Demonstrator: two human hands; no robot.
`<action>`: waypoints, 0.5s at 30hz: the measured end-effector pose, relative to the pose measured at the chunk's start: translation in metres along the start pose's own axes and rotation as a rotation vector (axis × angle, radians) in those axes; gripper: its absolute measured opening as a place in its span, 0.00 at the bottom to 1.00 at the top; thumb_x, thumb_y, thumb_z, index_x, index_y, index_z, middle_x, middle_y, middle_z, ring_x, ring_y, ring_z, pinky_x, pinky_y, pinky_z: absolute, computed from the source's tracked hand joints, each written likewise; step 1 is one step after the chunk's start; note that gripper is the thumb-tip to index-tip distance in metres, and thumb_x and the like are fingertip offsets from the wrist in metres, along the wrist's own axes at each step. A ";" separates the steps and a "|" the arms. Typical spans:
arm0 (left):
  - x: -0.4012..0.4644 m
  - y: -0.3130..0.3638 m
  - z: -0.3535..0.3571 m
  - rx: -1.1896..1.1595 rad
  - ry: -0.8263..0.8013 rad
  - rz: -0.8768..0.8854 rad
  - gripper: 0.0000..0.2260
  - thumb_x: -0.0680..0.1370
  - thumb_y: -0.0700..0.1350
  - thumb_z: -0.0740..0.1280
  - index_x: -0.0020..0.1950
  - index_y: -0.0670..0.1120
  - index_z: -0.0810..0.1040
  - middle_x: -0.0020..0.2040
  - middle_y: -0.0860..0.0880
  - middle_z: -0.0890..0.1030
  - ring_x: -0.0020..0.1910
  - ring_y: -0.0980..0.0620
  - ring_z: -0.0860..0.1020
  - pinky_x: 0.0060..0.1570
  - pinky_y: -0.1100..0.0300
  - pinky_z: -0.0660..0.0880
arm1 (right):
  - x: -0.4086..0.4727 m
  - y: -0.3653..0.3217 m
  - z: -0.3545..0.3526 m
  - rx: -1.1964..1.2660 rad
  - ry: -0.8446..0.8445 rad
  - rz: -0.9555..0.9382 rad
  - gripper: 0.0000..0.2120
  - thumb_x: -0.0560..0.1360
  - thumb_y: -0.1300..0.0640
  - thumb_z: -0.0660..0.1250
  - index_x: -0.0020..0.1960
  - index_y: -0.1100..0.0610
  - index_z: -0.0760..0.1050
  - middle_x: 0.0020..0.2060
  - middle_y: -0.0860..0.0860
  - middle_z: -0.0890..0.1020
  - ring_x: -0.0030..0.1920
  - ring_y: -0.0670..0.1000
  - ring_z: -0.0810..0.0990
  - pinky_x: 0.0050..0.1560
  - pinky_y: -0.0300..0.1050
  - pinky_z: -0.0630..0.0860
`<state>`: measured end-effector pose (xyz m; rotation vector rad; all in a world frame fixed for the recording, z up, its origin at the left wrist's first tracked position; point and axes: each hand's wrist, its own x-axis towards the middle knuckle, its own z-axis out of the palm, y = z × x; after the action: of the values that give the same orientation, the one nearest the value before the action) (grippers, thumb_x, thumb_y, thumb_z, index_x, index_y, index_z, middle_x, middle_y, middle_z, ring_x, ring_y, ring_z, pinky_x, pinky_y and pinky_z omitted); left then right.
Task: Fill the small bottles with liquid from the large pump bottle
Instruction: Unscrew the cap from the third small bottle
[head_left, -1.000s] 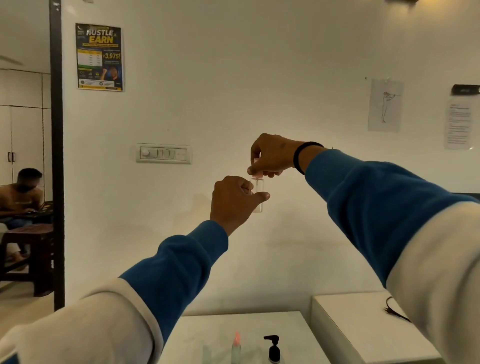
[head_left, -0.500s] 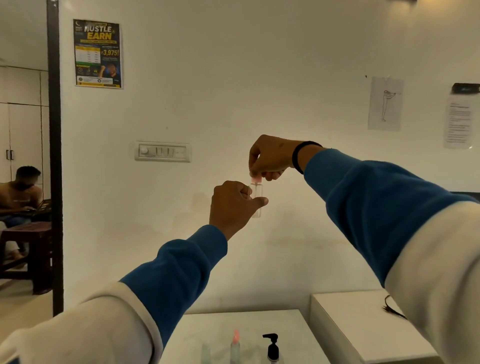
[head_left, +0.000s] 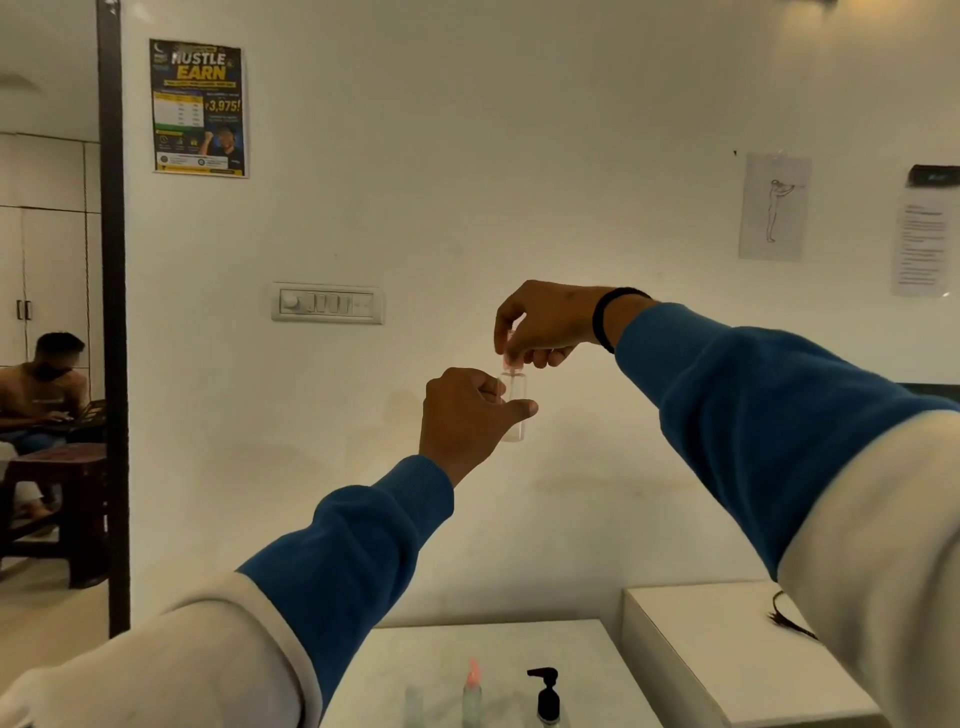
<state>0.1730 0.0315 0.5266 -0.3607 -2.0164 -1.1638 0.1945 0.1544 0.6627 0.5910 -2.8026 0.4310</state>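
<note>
Two hands: both up at chest height w/ one bottle between them, well above the table.
Left hand (head_left: 467, 415): fingers curled round the small clear plastic bottle (head_left: 514, 405), thumb across its front; bottle upright, approx. level w/ the knuckles, lower end poking out below the thumb.
Right hand (head_left: 540, 325): directly above the left, fingertips pinching the pale pink cap (head_left: 510, 358) at the bottle's neck.
Step (judged): unscrewing or re-seating the cap; can't tell which way it turns.
Doing it well: keep left grip firm but not squeezing — thin plastic prob. flexes & would push liquid out; turn w/ right fingertips only; hold bottle vertical; lift cap straight up/down so the dip tube, if any, doesn't snag.
Liquid level: can't tell, bottle too clear & small.
Below the hands: white table (head_left: 582, 654) w/ the black-pump large bottle (head_left: 545, 693), a second small bottle w/ pink cap (head_left: 471, 691) & a faint clear one (head_left: 414, 701) to its left.
Risk: dropping the cap from this height; better to work lower, nearer the table.
</note>
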 end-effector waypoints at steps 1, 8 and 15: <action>-0.001 -0.001 0.000 0.009 0.005 0.006 0.20 0.68 0.56 0.81 0.30 0.52 0.71 0.40 0.51 0.84 0.38 0.52 0.81 0.33 0.69 0.66 | 0.000 -0.001 -0.001 -0.014 -0.024 -0.008 0.09 0.75 0.62 0.70 0.55 0.55 0.81 0.46 0.54 0.83 0.40 0.50 0.81 0.43 0.43 0.81; 0.001 0.000 0.001 -0.010 -0.005 -0.001 0.17 0.68 0.56 0.81 0.34 0.47 0.77 0.41 0.52 0.84 0.39 0.54 0.81 0.35 0.70 0.68 | 0.004 0.001 0.012 -0.143 0.168 0.013 0.19 0.76 0.43 0.71 0.46 0.60 0.78 0.37 0.55 0.84 0.34 0.52 0.83 0.35 0.42 0.82; 0.000 -0.002 0.002 0.010 -0.005 -0.011 0.17 0.68 0.57 0.80 0.36 0.47 0.78 0.41 0.54 0.82 0.38 0.55 0.80 0.35 0.72 0.66 | 0.003 0.000 0.007 -0.056 0.037 -0.025 0.09 0.74 0.59 0.73 0.54 0.57 0.79 0.45 0.56 0.85 0.41 0.50 0.83 0.44 0.44 0.83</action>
<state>0.1710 0.0323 0.5250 -0.3484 -2.0303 -1.1603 0.1910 0.1508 0.6569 0.5992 -2.7589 0.3544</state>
